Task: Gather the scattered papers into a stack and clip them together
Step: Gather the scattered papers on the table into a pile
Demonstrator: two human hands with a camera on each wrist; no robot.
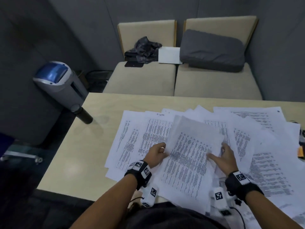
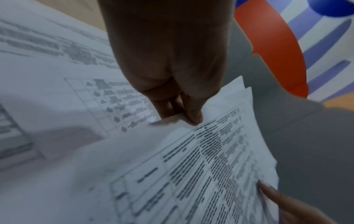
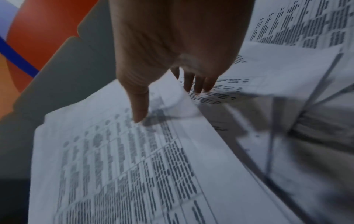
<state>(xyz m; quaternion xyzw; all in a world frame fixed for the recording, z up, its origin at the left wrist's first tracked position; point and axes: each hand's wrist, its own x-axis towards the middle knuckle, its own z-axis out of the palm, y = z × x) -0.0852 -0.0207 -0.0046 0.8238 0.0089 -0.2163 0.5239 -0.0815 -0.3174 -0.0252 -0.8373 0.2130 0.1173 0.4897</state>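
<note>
Several printed sheets (image 1: 267,171) lie fanned out and overlapping across the beige table (image 1: 82,154). In the middle, a small stack of papers (image 1: 189,156) is held tilted above the rest. My left hand (image 1: 162,150) pinches the stack's left edge, as the left wrist view shows with the fingertips (image 2: 193,119) on the stack (image 2: 220,151). My right hand (image 1: 216,154) holds the right edge. In the right wrist view its thumb (image 3: 139,116) lies on top of the stack (image 3: 124,166) and its fingers (image 3: 195,86) curl under the edge.
A black cylinder (image 1: 84,114) stands near the table's far left corner. A grey and blue machine (image 1: 57,81) sits on the floor to the left. Beige seats (image 1: 142,80) with a grey cushion (image 1: 212,50) lie beyond the table. Small orange and dark items (image 1: 300,152) sit at the right edge.
</note>
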